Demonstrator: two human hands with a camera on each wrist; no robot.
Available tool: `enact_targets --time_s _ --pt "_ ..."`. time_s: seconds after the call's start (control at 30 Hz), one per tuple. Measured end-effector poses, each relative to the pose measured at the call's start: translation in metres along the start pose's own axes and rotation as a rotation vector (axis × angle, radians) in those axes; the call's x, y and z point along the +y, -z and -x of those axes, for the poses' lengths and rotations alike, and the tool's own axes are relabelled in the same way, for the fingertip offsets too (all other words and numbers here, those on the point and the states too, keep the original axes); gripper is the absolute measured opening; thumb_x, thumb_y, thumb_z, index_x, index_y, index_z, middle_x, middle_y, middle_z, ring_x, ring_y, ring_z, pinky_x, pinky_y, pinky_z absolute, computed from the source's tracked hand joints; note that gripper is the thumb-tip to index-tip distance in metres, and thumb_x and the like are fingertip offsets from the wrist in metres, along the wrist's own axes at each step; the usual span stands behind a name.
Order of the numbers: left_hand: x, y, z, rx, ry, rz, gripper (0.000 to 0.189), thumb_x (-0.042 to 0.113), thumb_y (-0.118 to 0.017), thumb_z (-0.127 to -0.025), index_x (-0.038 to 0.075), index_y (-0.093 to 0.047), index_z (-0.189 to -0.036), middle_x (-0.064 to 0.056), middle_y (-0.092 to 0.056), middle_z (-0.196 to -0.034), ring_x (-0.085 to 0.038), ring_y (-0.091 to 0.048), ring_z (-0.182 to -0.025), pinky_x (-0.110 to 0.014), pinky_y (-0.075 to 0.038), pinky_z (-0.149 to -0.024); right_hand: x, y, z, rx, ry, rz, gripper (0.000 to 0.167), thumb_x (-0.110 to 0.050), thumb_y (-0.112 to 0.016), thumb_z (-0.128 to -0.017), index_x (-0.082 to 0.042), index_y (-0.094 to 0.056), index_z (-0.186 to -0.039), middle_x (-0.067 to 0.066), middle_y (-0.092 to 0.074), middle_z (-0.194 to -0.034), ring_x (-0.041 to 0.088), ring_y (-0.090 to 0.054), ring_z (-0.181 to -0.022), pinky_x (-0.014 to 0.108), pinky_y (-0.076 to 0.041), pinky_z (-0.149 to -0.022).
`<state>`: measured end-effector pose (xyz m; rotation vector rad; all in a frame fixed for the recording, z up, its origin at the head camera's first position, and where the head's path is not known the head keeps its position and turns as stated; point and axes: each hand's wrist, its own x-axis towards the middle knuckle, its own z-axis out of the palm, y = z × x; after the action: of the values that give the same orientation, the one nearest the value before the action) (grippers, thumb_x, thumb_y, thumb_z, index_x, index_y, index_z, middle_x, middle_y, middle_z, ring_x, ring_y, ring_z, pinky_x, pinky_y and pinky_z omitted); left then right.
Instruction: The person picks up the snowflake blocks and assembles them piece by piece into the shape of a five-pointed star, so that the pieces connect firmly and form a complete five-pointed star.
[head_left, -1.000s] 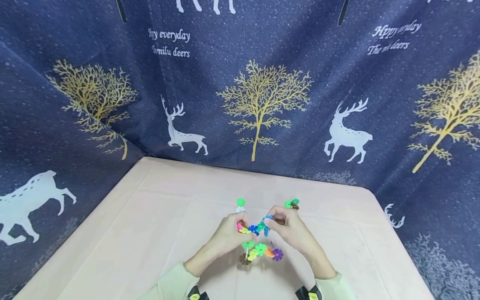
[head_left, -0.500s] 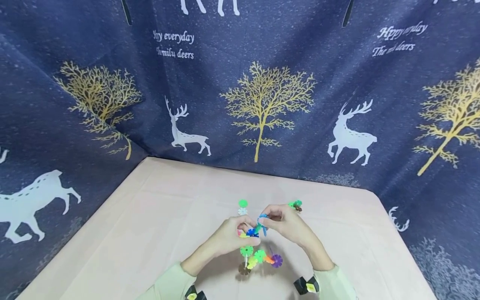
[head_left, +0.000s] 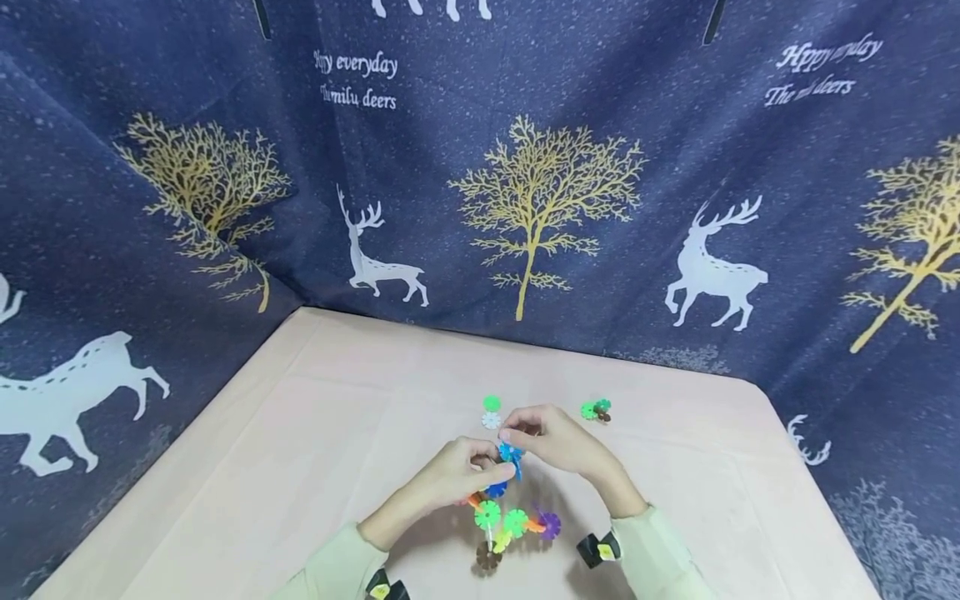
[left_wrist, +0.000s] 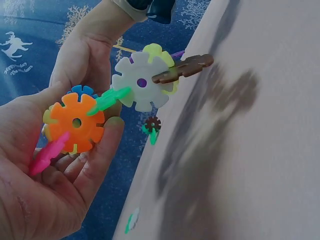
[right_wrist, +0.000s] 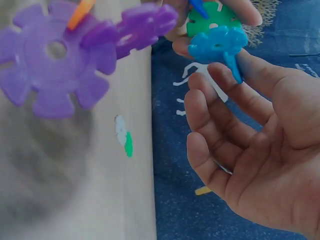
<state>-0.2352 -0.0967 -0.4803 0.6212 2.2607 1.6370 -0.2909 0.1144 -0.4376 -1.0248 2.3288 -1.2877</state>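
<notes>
Plastic snowflake discs of several colours are slotted together into one chain. My left hand (head_left: 453, 475) grips it near an orange disc (left_wrist: 89, 134) and a pink disc (left_wrist: 49, 156). Light blue discs (head_left: 512, 452) stand at the chain's upper end, where my right hand (head_left: 558, 442) pinches one between thumb and forefinger. A green disc (right_wrist: 200, 26) joins them in the right wrist view. Below the hands hang a brown disc (head_left: 487, 560), a white disc (left_wrist: 131, 70) and a purple disc (head_left: 551, 525). The left fingers partly hide the chain's middle.
On the pink-covered table (head_left: 360, 400) lie a joined green disc (head_left: 492, 403) and white disc (head_left: 491, 421) beyond the hands. A small green and brown cluster (head_left: 597, 410) lies farther right. A dark blue printed cloth (head_left: 420, 167) rises behind the table.
My right hand has moved left, close to my left fingers, turning the light blue discs. The lower part of the chain has tilted and dropped slightly. The loose discs lie as before.
</notes>
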Motion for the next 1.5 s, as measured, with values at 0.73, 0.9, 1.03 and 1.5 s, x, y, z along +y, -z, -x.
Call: enact_targets --time_s 0.73,0.9,1.03,1.5 --pt "0.004 0.003 0.002 -0.072 -0.043 0.033 0.016 0.020 -0.065 -0.097 0.007 -0.062 -0.088 0.001 -0.071 -0.089 -0.010 -0.067 -0.084 -0.024 -0.052 -0.077 0.063 -0.015 -0.048 0.074 -0.159 0.237 0.034 -0.007 -0.068 -0.094 -0.007 -0.066 -0.129 -0.001 -0.061 -0.069 0.008 -0.045 -0.056 0.022 -0.038 -0.053" --pt "0.005 0.002 0.003 -0.078 -0.028 0.020 0.016 0.023 -0.065 -0.098 0.008 -0.068 -0.095 0.002 -0.070 -0.089 -0.009 -0.065 -0.083 -0.025 -0.052 -0.078 0.072 -0.024 -0.050 0.065 -0.192 0.154 0.035 -0.008 -0.072 -0.091 -0.009 -0.068 -0.125 -0.001 -0.061 -0.078 0.010 -0.051 -0.068 0.025 -0.045 -0.064" --pt "0.004 0.002 0.001 -0.058 -0.007 0.047 0.017 0.023 -0.065 -0.098 0.006 -0.067 -0.100 0.002 -0.067 -0.092 -0.010 -0.064 -0.085 -0.025 -0.052 -0.080 0.076 -0.026 -0.049 0.097 -0.123 0.273 0.027 -0.010 -0.076 -0.088 -0.010 -0.072 -0.114 -0.001 -0.061 -0.080 0.012 -0.052 -0.072 0.030 -0.047 -0.067" --pt "0.001 0.004 -0.001 -0.020 0.027 0.101 0.027 0.018 -0.075 -0.090 0.006 -0.068 -0.113 0.000 -0.065 -0.092 -0.009 -0.059 -0.078 -0.022 -0.051 -0.072 0.062 -0.021 -0.023 0.090 -0.133 0.186 0.009 -0.001 -0.068 -0.089 -0.010 -0.066 -0.087 -0.004 -0.059 -0.075 0.011 -0.053 -0.070 0.027 -0.048 -0.068"
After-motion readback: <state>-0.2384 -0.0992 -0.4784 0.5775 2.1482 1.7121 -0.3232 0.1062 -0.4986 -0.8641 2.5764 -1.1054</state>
